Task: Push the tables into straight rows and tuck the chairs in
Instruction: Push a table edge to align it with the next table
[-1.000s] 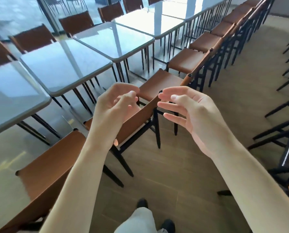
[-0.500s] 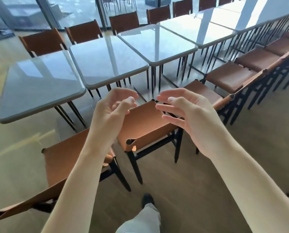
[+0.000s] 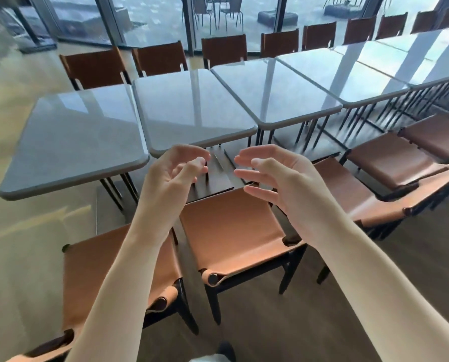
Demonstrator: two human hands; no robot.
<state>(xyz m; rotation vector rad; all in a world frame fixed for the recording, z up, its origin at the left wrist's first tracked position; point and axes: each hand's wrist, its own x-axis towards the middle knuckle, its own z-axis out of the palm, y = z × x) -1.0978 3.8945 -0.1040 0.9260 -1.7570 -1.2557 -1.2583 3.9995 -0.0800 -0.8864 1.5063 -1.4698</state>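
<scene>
A row of grey glossy tables runs from the left table (image 3: pixel 71 142) past the second table (image 3: pixel 192 111) and third table (image 3: pixel 273 92) to the far right. A brown leather chair (image 3: pixel 233 231) stands right below my hands, pulled out from the tables, with another brown chair (image 3: pixel 95 278) to its left. My left hand (image 3: pixel 173 176) and my right hand (image 3: pixel 278 178) hover in the air above the middle chair, palms facing each other, fingers loosely curved, holding nothing and touching nothing.
More brown chairs (image 3: pixel 390 163) line the near side to the right. A far row of chairs (image 3: pixel 160 58) stands behind the tables, before glass walls (image 3: pixel 150 19). Wooden floor (image 3: pixel 270 325) lies below me, with my shoe (image 3: pixel 227 348) at the bottom.
The view has swung left and up, so the tables now lie straight ahead. My hands kept the same raised, empty pose in front of me.
</scene>
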